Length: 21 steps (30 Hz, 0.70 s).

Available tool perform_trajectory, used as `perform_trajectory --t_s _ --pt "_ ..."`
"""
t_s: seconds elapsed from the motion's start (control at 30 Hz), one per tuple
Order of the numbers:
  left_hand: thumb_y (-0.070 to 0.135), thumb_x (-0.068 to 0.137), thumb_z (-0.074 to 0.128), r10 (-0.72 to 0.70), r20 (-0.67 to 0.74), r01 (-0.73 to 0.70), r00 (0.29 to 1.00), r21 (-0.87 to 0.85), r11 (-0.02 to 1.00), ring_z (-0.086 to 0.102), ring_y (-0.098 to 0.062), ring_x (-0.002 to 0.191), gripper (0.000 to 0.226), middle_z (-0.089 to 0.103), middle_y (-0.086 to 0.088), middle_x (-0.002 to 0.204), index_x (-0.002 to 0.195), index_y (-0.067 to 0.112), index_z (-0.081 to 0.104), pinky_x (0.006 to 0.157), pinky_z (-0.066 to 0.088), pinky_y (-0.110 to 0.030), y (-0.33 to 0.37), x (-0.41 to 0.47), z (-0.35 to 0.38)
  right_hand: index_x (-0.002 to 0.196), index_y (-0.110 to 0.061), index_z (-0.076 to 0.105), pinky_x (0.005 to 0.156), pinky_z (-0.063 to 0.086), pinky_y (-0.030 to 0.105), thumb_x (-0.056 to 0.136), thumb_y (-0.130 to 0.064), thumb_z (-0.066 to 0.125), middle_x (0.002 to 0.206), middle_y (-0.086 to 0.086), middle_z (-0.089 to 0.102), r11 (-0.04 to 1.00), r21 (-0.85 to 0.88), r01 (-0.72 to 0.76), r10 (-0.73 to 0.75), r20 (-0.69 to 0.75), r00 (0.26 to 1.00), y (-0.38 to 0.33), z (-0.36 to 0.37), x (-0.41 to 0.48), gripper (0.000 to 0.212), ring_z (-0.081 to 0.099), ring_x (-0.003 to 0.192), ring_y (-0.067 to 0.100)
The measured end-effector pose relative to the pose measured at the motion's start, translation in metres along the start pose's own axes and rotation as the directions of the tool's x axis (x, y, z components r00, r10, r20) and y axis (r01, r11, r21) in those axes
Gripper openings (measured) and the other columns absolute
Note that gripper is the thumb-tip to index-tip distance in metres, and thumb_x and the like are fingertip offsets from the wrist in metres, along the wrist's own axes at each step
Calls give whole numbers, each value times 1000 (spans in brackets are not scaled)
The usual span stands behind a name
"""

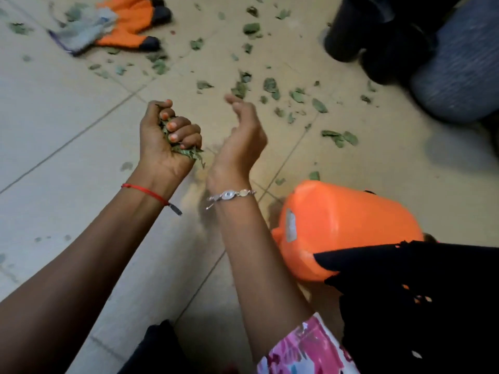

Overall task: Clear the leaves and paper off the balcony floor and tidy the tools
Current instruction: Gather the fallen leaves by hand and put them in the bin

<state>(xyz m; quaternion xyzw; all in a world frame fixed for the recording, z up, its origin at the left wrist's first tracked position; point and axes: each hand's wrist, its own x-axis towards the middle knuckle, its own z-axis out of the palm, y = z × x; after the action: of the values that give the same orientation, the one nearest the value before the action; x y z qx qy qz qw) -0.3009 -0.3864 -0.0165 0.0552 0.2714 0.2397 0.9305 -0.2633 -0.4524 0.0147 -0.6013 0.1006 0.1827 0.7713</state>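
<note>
On the tiled balcony floor, an orange plastic container sits beside the right forearm, and an orange glove lies well apart at the top left. The left hand has its grip curled round a bunch of leaves. The right hand, just beside it, has a loose, empty grip. More scattered leaves lie beyond both.

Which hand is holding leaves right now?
The left hand, the one with the red thread at its wrist: its fingers curl round a bunch of leaves. The right hand, with the silver bracelet, holds nothing.
</note>
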Motion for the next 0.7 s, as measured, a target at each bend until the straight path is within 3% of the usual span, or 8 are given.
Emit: perform_trajectory --t_s 0.1,0.27,0.33,0.37,0.4,0.47,0.6,0.7 --pt "17 85 43 -41 -7 41 999 30 999 23 -5 27 48 29 7 34 36 19 41 29 15 -16 -23 37 14 96 8 65 58 37 14 85 -17 53 106 19 60 969 -221 112 -169 -256 952 -29 -21 68 30 55 87 24" --pt "20 93 44 42 -72 -19 996 296 955 18 -7 32 43 26 6 39 50 20 36 35 14 -14 -38 87 25 127 -6 37 99 40 47 91 -29 44 134 12 31 914 -397 -77 -154 -516 843 -71 -64 141 43 36 126 31" --pt "18 92 46 136 -88 -84 987 440 894 19 -8 34 38 27 5 41 55 20 35 38 15 -13 -40 100 22 111 -18 41 89 44 35 91 -36 46 118 2 41 743 -649 162 -355 -178 918 -15 -128 95 27 54 113 22" --pt "17 91 46 183 -76 -120 980 505 854 20 -8 34 37 28 4 41 56 20 36 40 16 -13 -42 104 18 97 -23 43 78 44 28 92 -42 44 100 -4 49 701 -703 120 -238 -71 969 11 -156 48 19 63 92 16" --pt "16 91 46 222 -49 -158 974 558 815 21 -9 34 38 29 3 41 54 20 37 41 17 -12 -43 107 14 86 -25 41 69 41 25 94 -46 39 82 -5 55 510 -834 212 -248 93 964 54 -185 4 22 61 75 13" --pt "16 91 48 267 36 -232 963 614 754 22 -10 35 42 29 2 41 50 21 37 42 19 -13 -46 110 5 80 -25 39 65 37 24 96 -46 33 60 -6 60 249 -866 435 -150 409 900 109 -222 -60 27 48 70 11" --pt "15 92 48 273 147 -304 951 620 724 22 -9 36 45 29 1 42 49 21 36 44 21 -14 -43 108 -5 83 -32 33 67 33 22 89 -45 37 58 -18 59 -185 -788 587 -223 616 756 88 -217 -44 15 38 74 5" --pt "14 93 47 282 157 -318 946 603 732 22 -9 36 48 29 1 41 46 22 37 43 21 -13 -41 107 -6 79 -29 35 76 35 20 97 -52 15 70 -9 47 -36 -815 578 -102 578 809 97 -219 -50 36 44 74 7"
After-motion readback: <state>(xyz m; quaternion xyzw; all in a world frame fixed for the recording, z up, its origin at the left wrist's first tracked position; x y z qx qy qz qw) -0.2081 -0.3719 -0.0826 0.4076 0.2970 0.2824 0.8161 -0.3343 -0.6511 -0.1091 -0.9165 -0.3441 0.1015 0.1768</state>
